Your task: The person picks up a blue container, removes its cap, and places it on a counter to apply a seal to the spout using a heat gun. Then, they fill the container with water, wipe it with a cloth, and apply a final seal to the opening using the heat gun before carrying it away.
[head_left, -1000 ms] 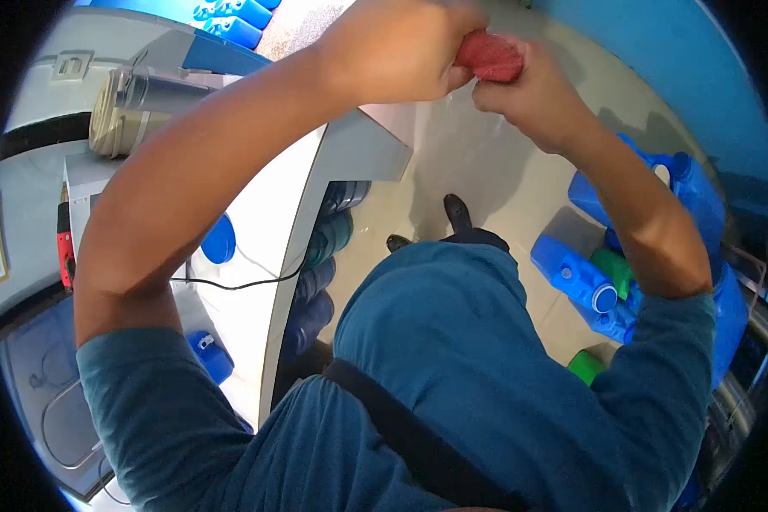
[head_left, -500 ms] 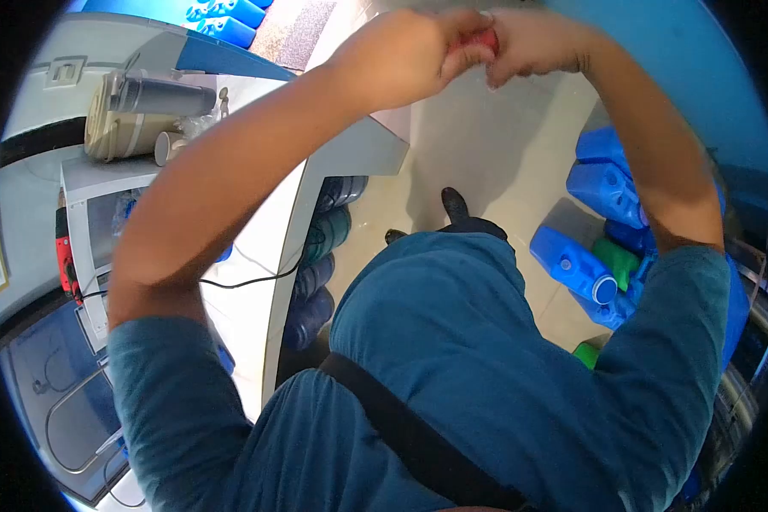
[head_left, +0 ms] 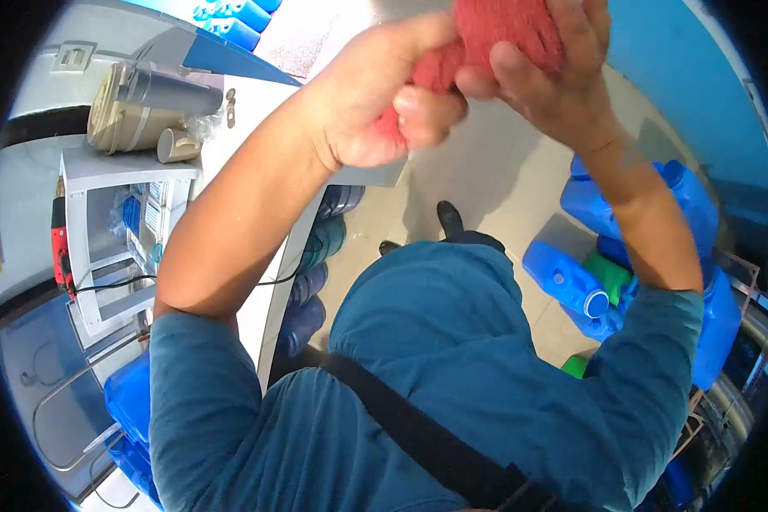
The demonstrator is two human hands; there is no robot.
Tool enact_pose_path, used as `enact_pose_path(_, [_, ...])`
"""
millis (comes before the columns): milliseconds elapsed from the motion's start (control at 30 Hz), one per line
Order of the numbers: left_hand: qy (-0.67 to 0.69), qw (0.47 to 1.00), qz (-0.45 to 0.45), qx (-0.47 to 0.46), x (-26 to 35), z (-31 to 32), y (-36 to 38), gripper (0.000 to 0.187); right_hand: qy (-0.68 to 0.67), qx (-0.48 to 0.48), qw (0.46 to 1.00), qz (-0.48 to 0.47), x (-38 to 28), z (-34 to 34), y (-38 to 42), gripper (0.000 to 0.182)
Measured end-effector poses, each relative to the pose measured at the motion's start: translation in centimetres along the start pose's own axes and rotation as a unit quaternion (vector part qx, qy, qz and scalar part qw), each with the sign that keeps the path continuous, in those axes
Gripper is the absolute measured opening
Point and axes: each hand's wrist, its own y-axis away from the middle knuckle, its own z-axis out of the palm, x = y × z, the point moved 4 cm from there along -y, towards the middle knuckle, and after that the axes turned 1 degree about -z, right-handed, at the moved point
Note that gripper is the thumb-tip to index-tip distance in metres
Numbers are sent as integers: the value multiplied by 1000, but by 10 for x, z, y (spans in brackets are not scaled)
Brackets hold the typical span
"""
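A red cloth (head_left: pixel 512 34) is stretched and bunched between my two hands at the top of the view. My left hand (head_left: pixel 392 98) is closed round one end of it, and some red shows between the fingers and palm. The wider part of the cloth lies against my right hand (head_left: pixel 550 81), whose fingers and thumb grip it from below. Both arms are raised in front of me, over the pale tiled floor (head_left: pixel 478 162).
Blue jugs (head_left: pixel 563 273) and a green one (head_left: pixel 608 277) stand on the floor at the right. Large bottles (head_left: pixel 320 243) sit under a white counter at the left. A beige jug (head_left: pixel 102 115), a mug (head_left: pixel 177 145) and a black cable (head_left: pixel 277 279) are also at the left.
My hands have moved apart and nearer to me, and much more of the red cloth shows between them. The view has shifted slightly.
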Motion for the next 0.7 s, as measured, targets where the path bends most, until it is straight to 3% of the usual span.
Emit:
enact_pose_path(33, [-126,990,41,47,-6,16,2,28,-23,60,997,-47,3,-7,-16,64])
enact_pose_path(67, [-132,989,45,44,-7,26,2,28,-17,63,996,-53,12,-15,-32,64])
enact_pose_path(133, [-286,952,22,110,-10,33,5,36,-77,1,993,-85,18,-28,-63,58])
enact_pose_path(167, [-251,962,53,96,-9,31,6,45,-54,29,996,-64,20,-27,-82,41])
enact_pose_path(200, [-254,961,58,96,-5,30,8,45,-52,32,996,-68,26,-28,-85,41])
enact_pose_path(267, [-69,997,24,7,2,39,12,42,2,-29,997,-71,35,-25,-92,21])
enact_pose_path(333, [-96,995,36,-4,6,45,18,45,5,-62,998,-31,29,-40,-105,15])
enact_pose_path(367, [-210,976,37,36,9,40,21,47,-2,-95,995,8,28,-43,-110,12])
enact_pose_path(400, [-319,944,37,77,11,36,23,50,-2,-94,996,8,29,-44,-112,12])
enact_pose_path(433, [-489,859,71,132,10,52,28,44,6,-144,990,1,29,-42,-111,11])
enact_pose_path(467, [-489,859,70,132,11,61,25,44,15,-194,981,-6,29,-39,-111,10])
enact_pose_path(500, [-598,776,81,184,15,67,24,40,15,-194,981,-6,27,-41,-115,10])
enact_pose_path(533, [-693,676,91,233,18,70,23,36,5,-254,967,20,26,-39,-119,8])
enact_pose_path(567, [-692,677,90,234,20,65,19,36,-4,-313,949,45,25,-36,-120,8])
enact_pose_path(600, [-753,604,99,242,26,58,14,35,-5,-313,949,45,24,-30,-119,8])
enact_pose_path(633, [-807,525,108,247,31,55,9,35,-62,-398,910,99,26,-15,-113,10])
enact_pose_path(667, [-806,527,107,246,32,50,6,35,-118,-478,857,152,25,-5,-107,13])
enact_pose_path(700, [-829,491,84,253,33,43,2,35,-120,-481,855,152,23,-4,-107,13])
